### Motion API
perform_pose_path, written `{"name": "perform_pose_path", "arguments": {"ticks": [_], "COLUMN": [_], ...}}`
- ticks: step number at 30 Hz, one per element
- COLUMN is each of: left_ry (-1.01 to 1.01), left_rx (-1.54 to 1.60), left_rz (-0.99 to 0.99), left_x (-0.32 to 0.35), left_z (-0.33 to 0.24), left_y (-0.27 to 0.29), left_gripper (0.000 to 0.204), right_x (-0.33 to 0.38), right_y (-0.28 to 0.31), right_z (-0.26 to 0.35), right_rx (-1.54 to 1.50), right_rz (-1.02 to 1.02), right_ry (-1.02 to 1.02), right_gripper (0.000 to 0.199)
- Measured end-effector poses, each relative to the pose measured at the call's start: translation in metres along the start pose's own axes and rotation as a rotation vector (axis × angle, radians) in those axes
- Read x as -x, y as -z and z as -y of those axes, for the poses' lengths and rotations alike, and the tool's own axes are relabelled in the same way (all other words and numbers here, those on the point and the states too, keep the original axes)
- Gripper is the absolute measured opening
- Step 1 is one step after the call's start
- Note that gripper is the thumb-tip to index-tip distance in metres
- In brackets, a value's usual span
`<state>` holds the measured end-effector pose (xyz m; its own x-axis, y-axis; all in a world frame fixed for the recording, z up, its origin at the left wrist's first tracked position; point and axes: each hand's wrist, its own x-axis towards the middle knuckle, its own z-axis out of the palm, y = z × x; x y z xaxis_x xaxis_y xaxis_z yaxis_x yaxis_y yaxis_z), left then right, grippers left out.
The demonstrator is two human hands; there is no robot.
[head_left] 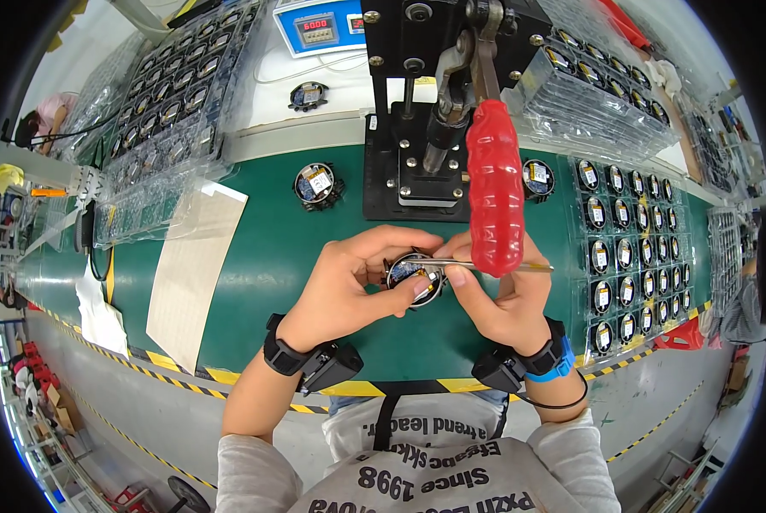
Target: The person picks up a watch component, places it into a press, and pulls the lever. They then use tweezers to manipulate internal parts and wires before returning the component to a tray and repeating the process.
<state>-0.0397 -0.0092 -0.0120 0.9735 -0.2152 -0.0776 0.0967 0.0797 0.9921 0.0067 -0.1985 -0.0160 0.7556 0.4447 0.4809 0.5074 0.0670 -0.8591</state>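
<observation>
Near the front middle of the green mat, my left hand [342, 280] is closed around a small round electronic module [407, 272] with a black rim, its blue and yellow inside facing up. My right hand [509, 301] pinches slim metal tweezers [537, 268], held nearly level. Their tip reaches over the module's open face; whether it touches a part inside is too small to tell. Just above my right hand hangs the red grip [494, 184] of a black press lever, hiding some of the fingers. Both wrists carry black straps with devices, and the right one also has a blue band.
The black hand press [410, 154] stands ahead. Loose round modules lie at its left [317, 181] and right [538, 177]. A clear tray [578, 256] of modules fills the right side; stacked trays [601, 107] rise behind. A beige strip [197, 265] lies left. A blue-framed display box [319, 32] sits behind.
</observation>
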Motion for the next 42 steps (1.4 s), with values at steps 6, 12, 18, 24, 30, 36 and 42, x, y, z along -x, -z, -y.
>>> {"name": "perform_pose_path", "arguments": {"ticks": [6, 12, 18, 24, 30, 36, 42], "left_ry": [0.101, -0.062, -0.064, -0.077, -0.141, -0.146, -0.093], "left_rx": [-0.024, -0.011, -0.34, -0.595, -0.682, -0.642, -0.539], "left_rz": [-0.005, -0.078, -0.12, -0.145, -0.093, -0.086, -0.327], "left_x": [-0.003, -0.009, -0.008, -0.011, -0.014, -0.013, -0.009], "left_z": [-0.008, 0.006, 0.014, 0.017, 0.023, 0.018, -0.001], "left_y": [0.005, 0.0, -0.003, -0.01, -0.007, -0.006, 0.018], "left_gripper": [0.044, 0.05, 0.058, 0.06, 0.062, 0.063, 0.058], "right_x": [-0.002, -0.003, -0.005, -0.006, -0.006, -0.006, -0.008], "right_y": [0.001, 0.006, 0.006, 0.005, 0.006, 0.005, 0.007], "right_z": [-0.006, -0.002, -0.002, -0.002, -0.002, -0.002, 0.001], "right_rx": [-0.086, -0.232, -0.278, -0.31, -0.33, -0.338, -0.271], "right_rz": [-0.119, -0.259, -0.308, -0.33, -0.312, -0.313, -0.307], "right_ry": [0.011, -0.118, -0.167, -0.214, -0.243, -0.252, -0.238], "right_gripper": [0.018, 0.019, 0.019, 0.019, 0.02, 0.02, 0.018]}}
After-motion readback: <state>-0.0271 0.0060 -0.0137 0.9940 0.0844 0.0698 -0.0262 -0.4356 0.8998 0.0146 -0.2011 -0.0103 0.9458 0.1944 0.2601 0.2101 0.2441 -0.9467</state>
